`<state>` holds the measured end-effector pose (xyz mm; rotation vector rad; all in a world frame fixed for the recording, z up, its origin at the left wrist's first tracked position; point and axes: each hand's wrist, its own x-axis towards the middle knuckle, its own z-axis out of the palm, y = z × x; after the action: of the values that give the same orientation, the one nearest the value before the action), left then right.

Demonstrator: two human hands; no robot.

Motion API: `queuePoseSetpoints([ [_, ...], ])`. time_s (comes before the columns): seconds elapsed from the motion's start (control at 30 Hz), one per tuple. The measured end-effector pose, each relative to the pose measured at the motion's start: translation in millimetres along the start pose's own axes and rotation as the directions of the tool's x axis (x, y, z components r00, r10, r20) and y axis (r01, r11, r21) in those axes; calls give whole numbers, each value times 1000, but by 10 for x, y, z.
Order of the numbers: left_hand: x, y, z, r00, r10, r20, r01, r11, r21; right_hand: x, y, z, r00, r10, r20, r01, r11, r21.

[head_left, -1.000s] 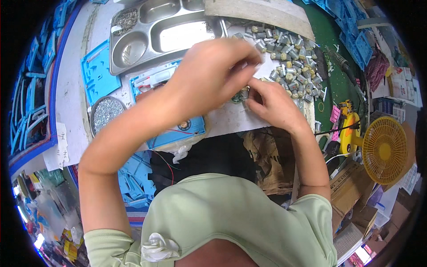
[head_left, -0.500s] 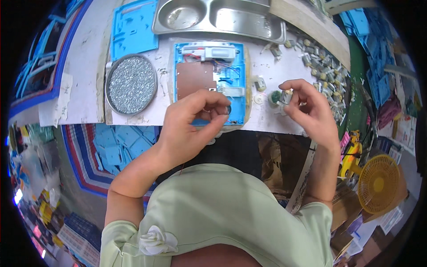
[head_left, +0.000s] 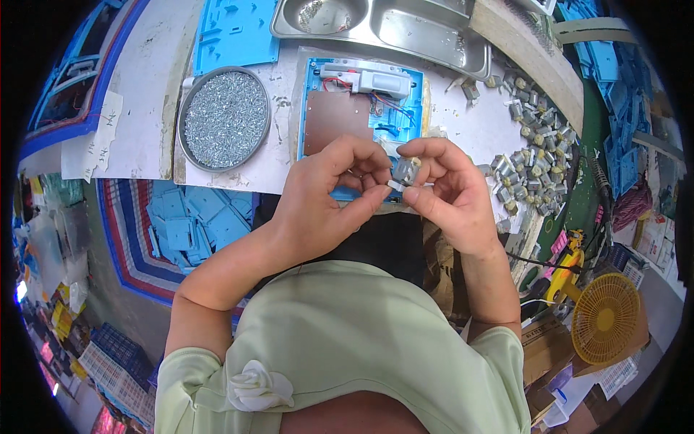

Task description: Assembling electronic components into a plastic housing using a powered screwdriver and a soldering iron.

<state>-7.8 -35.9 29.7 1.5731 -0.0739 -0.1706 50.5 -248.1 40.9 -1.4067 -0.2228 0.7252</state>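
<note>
My right hand point(head_left: 455, 199) pinches a small silver motor point(head_left: 406, 171) between thumb and fingers. Close against it, my left hand point(head_left: 325, 195) has thumb and fingertips closed near a small white part at the motor's lower end; what those fingers hold is too hidden to name. Both hands are over the near edge of an open blue plastic casing point(head_left: 406, 119). Inside the casing are a brown board point(head_left: 336, 119), a white housing point(head_left: 379, 81) and thin red and blue wires. My hands cover its lower part.
A round metal pan point(head_left: 180, 126) of small silver screws stands left of the casing. Behind are a blue panel point(head_left: 238, 32) and a steel compartment tray point(head_left: 434, 59). Many loose motors point(head_left: 531, 137) lie at right, by a wooden board point(head_left: 535, 65). Blue plastic pieces point(head_left: 199, 224) fill a striped bag below left.
My right hand has moved left with the motor and met my left hand over the casing. The whole view has shifted slightly, and the left hand's fingers are now at the motor.
</note>
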Motion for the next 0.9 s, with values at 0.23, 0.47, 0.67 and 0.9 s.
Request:
queuePoseSetpoints([
  [0.23,37,-75,-27,909,416,-27,-372,840,394,1,-115,70,928,-370,-48,295,807,-512],
  [0.47,82,-71,-84,802,594,58,-559,714,421,-33,-154,38,979,-206,-8,180,873,-453],
  [0.67,53,-66,-125,894,446,37,-434,845,312,11,-84,32,787,-590,181,558,555,-617],
  [0.9,66,-89,-62,890,454,-44,-421,856,301,-1,6,1,678,-697,234,642,405,-651],
])
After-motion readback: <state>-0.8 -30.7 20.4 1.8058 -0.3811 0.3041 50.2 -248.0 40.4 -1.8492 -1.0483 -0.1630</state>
